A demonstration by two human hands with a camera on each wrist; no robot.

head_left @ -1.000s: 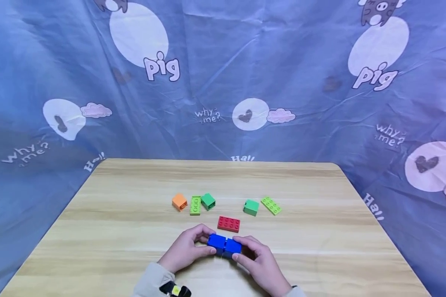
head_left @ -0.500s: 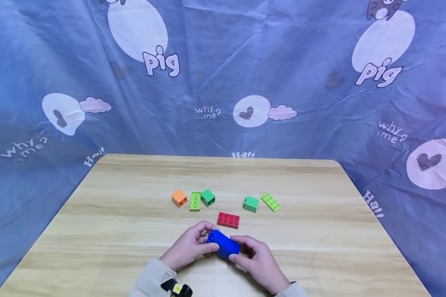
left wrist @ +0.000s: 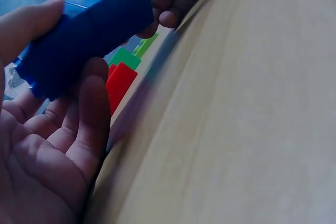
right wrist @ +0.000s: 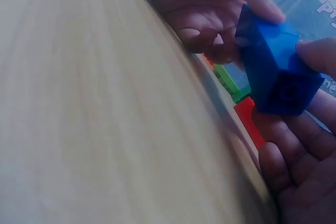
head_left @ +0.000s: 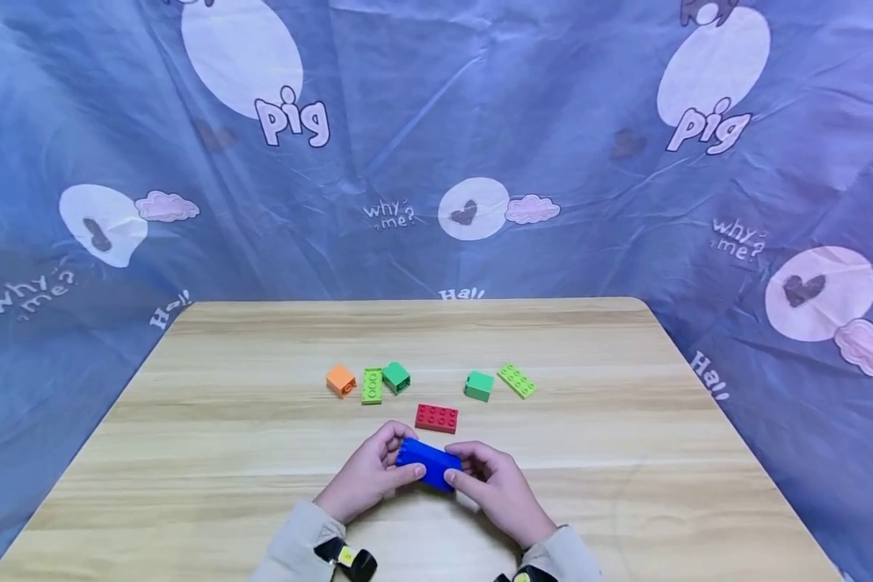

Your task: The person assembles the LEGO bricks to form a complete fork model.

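Right now both hands meet over the near middle of the wooden table [head_left: 626, 453], and between them sits a blue block [head_left: 428, 462], lifted just clear of the wood and tilted. The left hand [head_left: 367, 477] curls round its left end, thumb on top and fingers [left wrist: 92, 108] underneath; the right hand [head_left: 498, 489] pinches the other end the same way, thumb [right wrist: 317, 56] pressed to the upper face. From the wrist views the blue block looks like two bricks joined end to end, with a seam across the middle.

Just beyond the fingertips lies a red brick [head_left: 436, 418], flat, studs up. Farther past the left hand's fingers come an orange block [head_left: 340, 380], a light green flat brick [head_left: 372, 385] and a dark green cube [head_left: 396, 377], close together in a row. Past the right hand's fingers sit another green cube [head_left: 478, 385] and a second light green plate [head_left: 516, 380] at a slant.

Behind the table hangs a blue cloth [head_left: 436, 145] printed with "pig", "why me?" and a cut-off "Ha!!", among white ovals, hearts and pink clouds. No writing is readable on the bricks.
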